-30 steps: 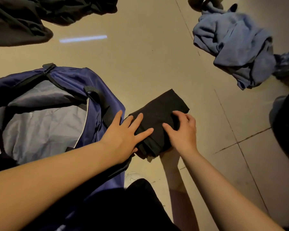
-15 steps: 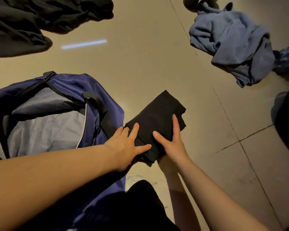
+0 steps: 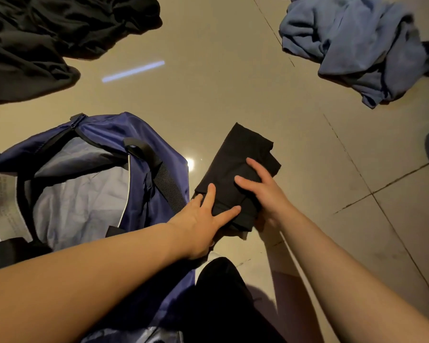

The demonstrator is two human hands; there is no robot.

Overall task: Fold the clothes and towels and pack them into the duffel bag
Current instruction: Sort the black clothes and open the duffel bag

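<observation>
Both hands on a folded black garment beside the open duffel bag.

Head view: the folded black garment [image 3: 235, 169] lies on the tiled floor [image 3: 233, 95], just right of the blue duffel bag [image 3: 144, 149], whose mouth is open. The left hand [image 3: 203, 216] lies flat on its near left corner, fingers [image 3: 209, 194] spread. The right hand [image 3: 265, 191] grips its right edge, thumb on top, fingers curled round the side. A black heap [image 3: 47, 35] and a blue heap [image 3: 357, 38] lie farther off.
</observation>
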